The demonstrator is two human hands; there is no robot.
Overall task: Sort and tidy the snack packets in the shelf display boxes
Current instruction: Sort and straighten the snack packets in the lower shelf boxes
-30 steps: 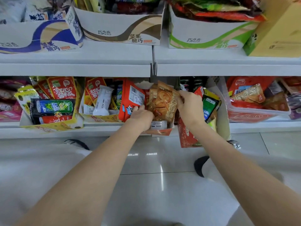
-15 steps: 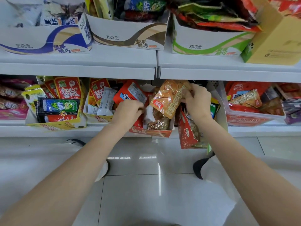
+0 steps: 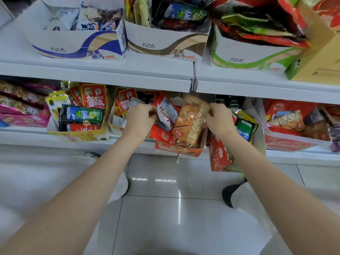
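Right hand (image 3: 219,120) pinches orange-brown packet (image 3: 191,120) at its 2 o'clock corner, over orange display box (image 3: 176,149). Left hand (image 3: 140,118) grips red-white packet (image 3: 166,112), at 9 o'clock of orange-brown packet.

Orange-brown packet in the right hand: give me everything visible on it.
The orange-brown packet is a glossy, crinkled plastic pouch with a pale swirl, large lettering down one side and a small red label near the bottom. It stands roughly upright, tilted slightly, in the orange display box at the lower shelf's edge. The right hand pinches its upper right corner; red packets press against its left side.
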